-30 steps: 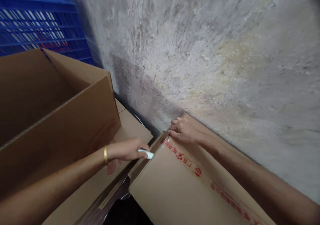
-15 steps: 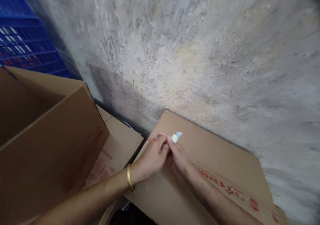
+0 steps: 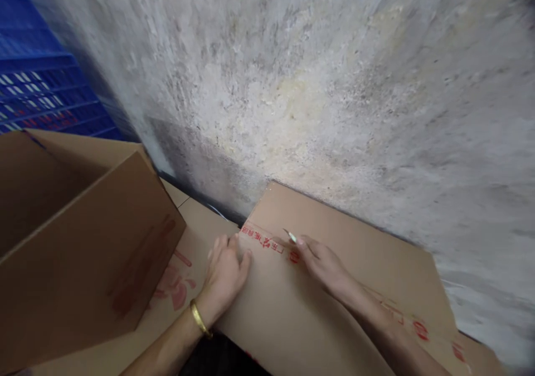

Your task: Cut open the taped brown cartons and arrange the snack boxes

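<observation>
My right hand (image 3: pixel 324 262) grips a small utility knife (image 3: pixel 290 235). Its pale green end and narrow pointed blade stick out past my fingers, toward the left. Below the blade lies a flat cardboard sheet or folded carton (image 3: pixel 288 303) with red printed characters; whether the tip touches it I cannot tell. At the left edge of this cardboard rests my left hand (image 3: pixel 223 273), fingers stretched out and thumb apart on the board. A gold bangle (image 3: pixel 199 319) circles my left wrist.
An opened cardboard box (image 3: pixel 92 259) stands at the left on another printed cardboard piece (image 3: pixel 196 253). Blue plastic crates (image 3: pixel 45 81) are stacked behind it. A rough, stained grey wall (image 3: pixel 313 97) rises directly behind the cardboard. A dark gap shows at the bottom.
My hands have parted from being together over the cardboard. The left moved down and left to the board's edge; the right, holding the knife, turned the blade from rightward to leftward.
</observation>
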`<state>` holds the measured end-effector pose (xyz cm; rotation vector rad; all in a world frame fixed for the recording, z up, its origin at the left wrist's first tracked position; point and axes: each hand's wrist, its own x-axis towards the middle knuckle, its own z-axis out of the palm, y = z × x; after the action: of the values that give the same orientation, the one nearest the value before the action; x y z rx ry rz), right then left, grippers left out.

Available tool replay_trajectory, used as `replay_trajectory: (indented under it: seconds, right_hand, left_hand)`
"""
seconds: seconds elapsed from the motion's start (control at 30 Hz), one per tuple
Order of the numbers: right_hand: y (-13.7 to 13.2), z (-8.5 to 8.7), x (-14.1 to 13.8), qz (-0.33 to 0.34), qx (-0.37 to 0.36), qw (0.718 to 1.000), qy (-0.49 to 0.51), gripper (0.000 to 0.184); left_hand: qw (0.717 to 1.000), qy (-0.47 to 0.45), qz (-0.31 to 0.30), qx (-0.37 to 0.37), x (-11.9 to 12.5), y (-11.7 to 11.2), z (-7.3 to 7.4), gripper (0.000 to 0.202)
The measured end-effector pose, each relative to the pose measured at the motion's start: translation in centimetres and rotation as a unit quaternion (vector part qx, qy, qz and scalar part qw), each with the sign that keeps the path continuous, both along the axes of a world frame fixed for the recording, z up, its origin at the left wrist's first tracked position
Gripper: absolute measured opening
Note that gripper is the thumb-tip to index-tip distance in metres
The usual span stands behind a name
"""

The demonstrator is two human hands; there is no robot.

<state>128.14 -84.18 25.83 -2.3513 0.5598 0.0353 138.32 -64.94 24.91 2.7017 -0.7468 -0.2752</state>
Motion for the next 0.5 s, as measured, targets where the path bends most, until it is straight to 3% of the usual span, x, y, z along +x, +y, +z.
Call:
replay_trajectory:
  seconds: [0.13, 0.27, 0.5]
  right_hand:
    - [0.9, 2.6, 2.6, 0.035, -0.086, 0.993, 0.071, 0.026]
    - [2.2, 4.1, 5.7, 0.105, -0.187, 0.971, 0.104, 0.029]
    - [3.6, 3.1, 8.7, 0.204, -0.265, 0.935, 0.119, 0.037]
  left_hand:
    - [0.997, 0.038, 0.069, -0.013, 0.9, -1.4, 1.4, 0.026]
    - [0.989, 0.067, 0.130, -0.004, 1.4, -2.3, 1.5, 0.025]
    - [0.989, -0.004, 0.142, -0.034, 0.8, -2.4, -0.4, 0.023]
